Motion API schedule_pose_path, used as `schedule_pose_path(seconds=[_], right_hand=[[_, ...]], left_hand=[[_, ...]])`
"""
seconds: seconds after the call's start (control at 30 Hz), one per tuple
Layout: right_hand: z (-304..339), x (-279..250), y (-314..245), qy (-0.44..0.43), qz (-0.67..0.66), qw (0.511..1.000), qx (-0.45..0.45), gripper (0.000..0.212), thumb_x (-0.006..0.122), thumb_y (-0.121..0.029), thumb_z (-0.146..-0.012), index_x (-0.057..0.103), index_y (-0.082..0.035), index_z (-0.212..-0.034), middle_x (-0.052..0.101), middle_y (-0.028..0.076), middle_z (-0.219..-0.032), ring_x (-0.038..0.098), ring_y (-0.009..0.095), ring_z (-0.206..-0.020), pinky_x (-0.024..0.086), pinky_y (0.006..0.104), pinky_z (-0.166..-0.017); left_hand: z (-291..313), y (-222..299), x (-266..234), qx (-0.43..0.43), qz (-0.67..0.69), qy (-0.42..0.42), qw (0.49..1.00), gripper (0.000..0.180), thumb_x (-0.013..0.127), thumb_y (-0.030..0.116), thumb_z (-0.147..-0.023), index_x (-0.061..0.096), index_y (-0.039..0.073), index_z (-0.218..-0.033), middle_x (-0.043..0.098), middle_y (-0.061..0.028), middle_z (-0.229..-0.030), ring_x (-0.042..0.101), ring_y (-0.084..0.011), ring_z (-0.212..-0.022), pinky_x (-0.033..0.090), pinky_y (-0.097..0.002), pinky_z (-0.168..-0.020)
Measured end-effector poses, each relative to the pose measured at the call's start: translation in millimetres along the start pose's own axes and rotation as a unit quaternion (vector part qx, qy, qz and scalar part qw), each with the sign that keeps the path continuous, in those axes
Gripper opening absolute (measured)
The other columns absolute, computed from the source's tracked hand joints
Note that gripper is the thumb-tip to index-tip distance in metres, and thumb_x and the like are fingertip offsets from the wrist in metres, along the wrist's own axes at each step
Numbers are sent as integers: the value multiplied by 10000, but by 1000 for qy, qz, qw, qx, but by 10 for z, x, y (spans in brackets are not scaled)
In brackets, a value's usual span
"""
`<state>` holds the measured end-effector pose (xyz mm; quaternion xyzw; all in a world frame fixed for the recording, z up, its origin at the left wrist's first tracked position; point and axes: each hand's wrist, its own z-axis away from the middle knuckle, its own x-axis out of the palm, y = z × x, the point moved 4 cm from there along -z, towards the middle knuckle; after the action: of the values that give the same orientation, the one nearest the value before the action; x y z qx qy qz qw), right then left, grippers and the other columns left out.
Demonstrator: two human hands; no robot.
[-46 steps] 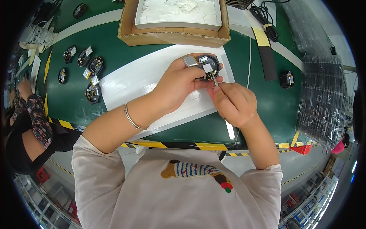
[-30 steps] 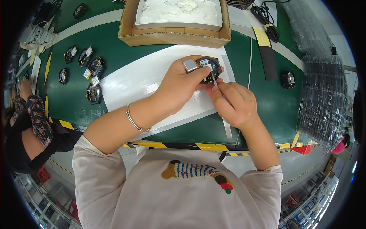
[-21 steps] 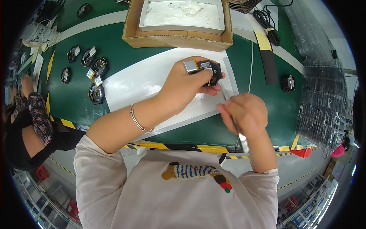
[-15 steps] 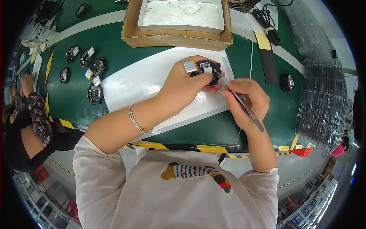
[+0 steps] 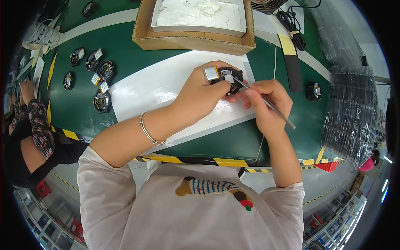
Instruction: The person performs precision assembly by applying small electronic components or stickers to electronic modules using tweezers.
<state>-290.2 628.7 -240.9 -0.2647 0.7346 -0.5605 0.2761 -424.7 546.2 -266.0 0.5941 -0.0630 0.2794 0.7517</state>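
Note:
My left hand [image 5: 204,89] is closed around a black watch-like casing [image 5: 236,86], its opened inside facing up. A silver battery cell [image 5: 211,73] with a yellow edge stands out at the casing's left side, over my fingers. Metal tweezers [image 5: 273,108] are pinched in my right hand [image 5: 271,100], and their tips reach the casing's upper right part. What the tips touch is too small to make out. Both hands are above a white sheet [image 5: 146,89] printed with a faint grid.
Several similar opened casings [image 5: 102,101] lie at the left, another casing [image 5: 313,91] at the right. A cardboard box [image 5: 196,43] holding a white tray stands behind my hands. Stacked clear plastic trays [image 5: 350,112] fill the right edge. A co-worker's arm [image 5: 41,129] shows far left.
The tweezers have turned in my right hand, their rear end swinging right and up. My left hand and the casing have shifted slightly, the casing tilting a little.

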Motion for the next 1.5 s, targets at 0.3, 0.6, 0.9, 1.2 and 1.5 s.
schedule_pose_path(seconds=[0.3,0.6,0.9,1.2,1.5], right_hand=[[13,-79,1,14,0,1000,-18,108,670,30,-819,564,13,-808,661,132,-764,612,132,-621,504,250,-567],[17,111,-259,5,277,930,-243,177,746,62,-703,611,3,-802,644,130,-715,641,218,-611,510,263,-578],[6,-4,15,-31,-39,998,28,94,617,50,-840,527,21,-839,613,129,-799,597,140,-600,497,247,-527],[-17,-9,73,1,-86,992,93,115,622,-27,-865,508,-8,-868,626,118,-724,582,134,-550,483,245,-487],[-79,-127,143,45,-176,970,162,131,605,-59,-887,489,-42,-829,627,116,-687,571,138,-504,452,249,-426]], left_hand=[[-6,34,12,-33,37,-4,999,224,476,56,-905,566,-36,-1088,643,-144,-967,639,-190,-820,533,-295,-648],[-7,50,13,-25,47,10,999,209,474,17,-850,572,-53,-1021,652,-147,-892,639,-180,-714,543,-284,-648],[8,38,8,-16,111,-31,993,294,411,-50,-795,552,-58,-1052,653,-179,-964,635,-192,-778,546,-309,-724],[13,-8,-8,-13,95,-28,995,379,387,-74,-785,494,-66,-1148,634,-184,-982,656,-220,-830,561,-322,-785],[-26,23,78,-3,94,-30,995,391,403,-87,-785,519,-32,-1155,621,-151,-1012,641,-216,-893,548,-322,-807]])
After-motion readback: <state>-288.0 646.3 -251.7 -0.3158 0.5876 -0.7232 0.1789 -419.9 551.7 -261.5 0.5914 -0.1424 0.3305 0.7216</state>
